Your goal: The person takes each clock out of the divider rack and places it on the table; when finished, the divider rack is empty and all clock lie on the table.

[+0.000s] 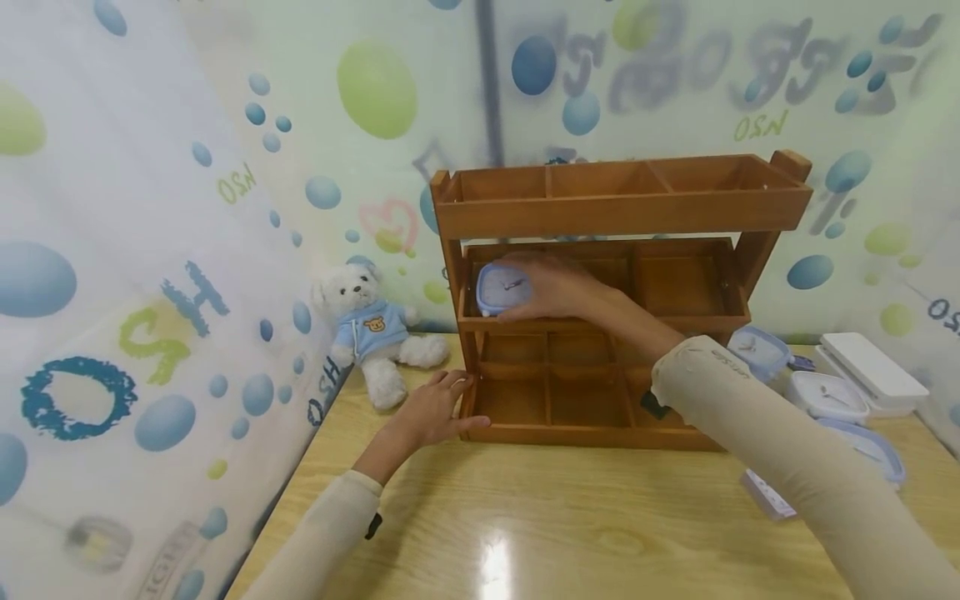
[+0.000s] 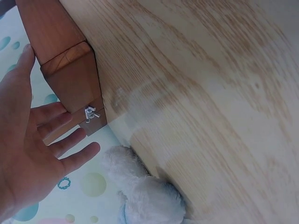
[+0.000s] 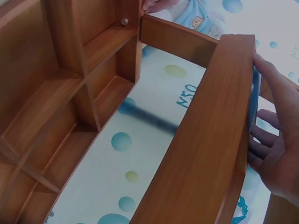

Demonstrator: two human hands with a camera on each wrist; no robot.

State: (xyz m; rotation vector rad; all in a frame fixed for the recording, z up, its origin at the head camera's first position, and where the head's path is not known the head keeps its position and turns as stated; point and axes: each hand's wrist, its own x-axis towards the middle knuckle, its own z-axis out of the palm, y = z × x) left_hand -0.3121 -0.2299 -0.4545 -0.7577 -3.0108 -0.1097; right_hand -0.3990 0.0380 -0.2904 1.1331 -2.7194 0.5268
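A small blue alarm clock (image 1: 495, 290) with a white-blue face stands in the left compartment of the middle tier of a brown wooden shelf (image 1: 622, 218). My right hand (image 1: 551, 286) holds the clock from its right side, fingers over its top and thumb low at the front. In the right wrist view only a blue sliver of the clock (image 3: 255, 95) shows between the hand (image 3: 282, 140) and the shelf board. My left hand (image 1: 431, 410) touches the shelf's lower left corner, its fingers spread and nearly straight in the left wrist view.
A white teddy bear (image 1: 372, 329) in a blue hoodie sits left of the shelf. To the right lie a blue clock (image 1: 759, 352), a white clock (image 1: 828, 397), a blue oval item (image 1: 873, 450), a white box (image 1: 873, 368) and a small patterned box (image 1: 767, 495), partly behind my right sleeve.
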